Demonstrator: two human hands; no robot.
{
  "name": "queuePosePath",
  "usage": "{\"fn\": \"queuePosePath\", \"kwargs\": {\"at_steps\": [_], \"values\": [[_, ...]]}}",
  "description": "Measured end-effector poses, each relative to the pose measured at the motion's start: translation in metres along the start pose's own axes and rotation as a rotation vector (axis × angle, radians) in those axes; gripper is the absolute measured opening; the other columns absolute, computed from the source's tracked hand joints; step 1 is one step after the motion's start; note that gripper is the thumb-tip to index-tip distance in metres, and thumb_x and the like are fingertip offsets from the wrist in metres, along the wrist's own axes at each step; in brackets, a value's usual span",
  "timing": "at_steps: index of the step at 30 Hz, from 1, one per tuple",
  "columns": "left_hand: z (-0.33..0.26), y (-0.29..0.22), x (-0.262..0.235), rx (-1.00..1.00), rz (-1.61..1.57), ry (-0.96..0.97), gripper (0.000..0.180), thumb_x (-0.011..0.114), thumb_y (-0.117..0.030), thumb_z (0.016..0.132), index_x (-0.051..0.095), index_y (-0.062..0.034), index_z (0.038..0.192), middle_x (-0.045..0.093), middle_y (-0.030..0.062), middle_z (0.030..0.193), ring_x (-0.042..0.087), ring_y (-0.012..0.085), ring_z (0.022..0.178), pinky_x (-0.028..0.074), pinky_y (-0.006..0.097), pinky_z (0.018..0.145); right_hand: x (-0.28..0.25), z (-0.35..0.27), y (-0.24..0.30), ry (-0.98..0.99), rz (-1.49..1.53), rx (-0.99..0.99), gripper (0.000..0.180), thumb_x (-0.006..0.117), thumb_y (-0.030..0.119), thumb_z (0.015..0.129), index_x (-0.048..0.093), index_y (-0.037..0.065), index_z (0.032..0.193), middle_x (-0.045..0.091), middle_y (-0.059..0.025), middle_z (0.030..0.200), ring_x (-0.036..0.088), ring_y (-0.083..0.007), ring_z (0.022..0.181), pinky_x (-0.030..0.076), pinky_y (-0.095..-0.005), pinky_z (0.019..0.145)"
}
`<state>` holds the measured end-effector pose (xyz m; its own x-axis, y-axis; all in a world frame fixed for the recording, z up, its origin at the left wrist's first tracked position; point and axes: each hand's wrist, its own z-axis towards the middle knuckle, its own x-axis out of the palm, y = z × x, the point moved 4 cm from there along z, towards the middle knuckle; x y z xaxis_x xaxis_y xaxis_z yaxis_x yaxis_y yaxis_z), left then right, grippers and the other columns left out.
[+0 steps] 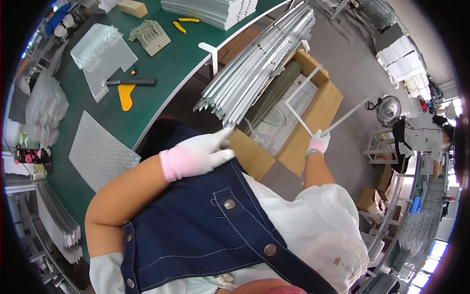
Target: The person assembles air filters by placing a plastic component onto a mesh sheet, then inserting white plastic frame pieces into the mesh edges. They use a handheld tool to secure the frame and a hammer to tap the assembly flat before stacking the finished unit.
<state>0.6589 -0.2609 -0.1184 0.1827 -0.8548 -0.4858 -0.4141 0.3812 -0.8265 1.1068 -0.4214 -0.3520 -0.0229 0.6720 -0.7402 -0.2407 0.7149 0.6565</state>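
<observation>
Both my hands wear white knit gloves with pink cuffs. My left hand is in front of my navy apron, thumb and index finger apart, with nothing visible in it. Its index fingertip is close to the near ends of a bundle of silver metal strips; whether it touches them I cannot tell. On the right, my right hand is closed round a corner of a thin pale angular frame. The frame's bars reach out over an open cardboard box and over the floor.
The green table on the left bears bubble wrap, a hammer, a yellow scraper-like tool, yellow-handled pliers and stacked strips. A fan and a co-worker are at the right.
</observation>
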Motion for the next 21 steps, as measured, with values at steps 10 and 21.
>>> {"fn": "queuePosePath", "kwargs": {"at_steps": [10, 21], "values": [[-0.180, 0.063, -0.024, -0.358, -0.461, -0.741, 0.063, 0.050, -0.040, 0.100, 0.039, 0.0053, 0.143, 0.061, 0.0181, 0.125, 0.062, 0.0233, 0.108, 0.044, 0.035, 0.100, 0.014, -0.038, 0.156, -0.238, 0.032, -0.739, 0.039, 0.069, 0.027, 0.083, 0.065, 0.003, 0.114, 0.066, -0.0190, 0.108, 0.061, -0.0360, 0.105, 0.046, -0.0454, 0.093], [-0.287, 0.054, -0.013, -0.420, -0.233, -1.275, 0.051, 0.045, -0.028, 0.103, 0.043, 0.0054, 0.142, 0.059, 0.0206, 0.125, 0.061, 0.0255, 0.112, 0.044, 0.037, 0.102, 0.174, -0.087, 0.252, 0.372, -0.248, 0.101, 0.058, 0.069, 0.049, 0.082, 0.062, 0.001, 0.114, 0.064, -0.0215, 0.118, 0.064, -0.0354, 0.109, 0.051, -0.0419, 0.094]]}}
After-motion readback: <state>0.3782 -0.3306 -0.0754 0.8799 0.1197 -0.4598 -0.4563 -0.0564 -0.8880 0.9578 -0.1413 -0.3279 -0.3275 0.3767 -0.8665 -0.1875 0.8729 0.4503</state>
